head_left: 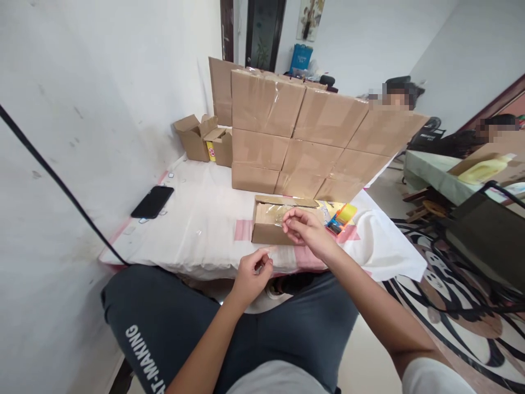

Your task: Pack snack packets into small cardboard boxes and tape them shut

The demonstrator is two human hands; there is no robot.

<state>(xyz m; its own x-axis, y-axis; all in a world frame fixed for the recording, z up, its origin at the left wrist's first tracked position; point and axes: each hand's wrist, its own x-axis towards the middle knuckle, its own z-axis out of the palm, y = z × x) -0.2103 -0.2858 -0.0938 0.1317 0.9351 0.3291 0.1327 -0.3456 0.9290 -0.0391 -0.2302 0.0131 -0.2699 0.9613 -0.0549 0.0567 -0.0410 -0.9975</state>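
Note:
A small brown cardboard box (270, 234) lies at the table's near edge, its top partly covered by my right hand (305, 230). The fingers of that hand are pinched together above the box, at a shiny piece of clear tape (275, 210). My left hand (254, 272) is held just off the table edge, in front of the box, with its fingers curled and the thumb against them; whatever they may hold is too small to make out. To the right of the box rests an orange and blue tape dispenser (337, 224) with a yellowish roll (348, 212).
Behind the box rises a stack of taped cardboard boxes (283, 131). Two open cartons (192, 139) stand at the back left, near a black phone (152, 202) by the wall. At right are a folding chair (476, 235), another table (430, 158) and two people in the background.

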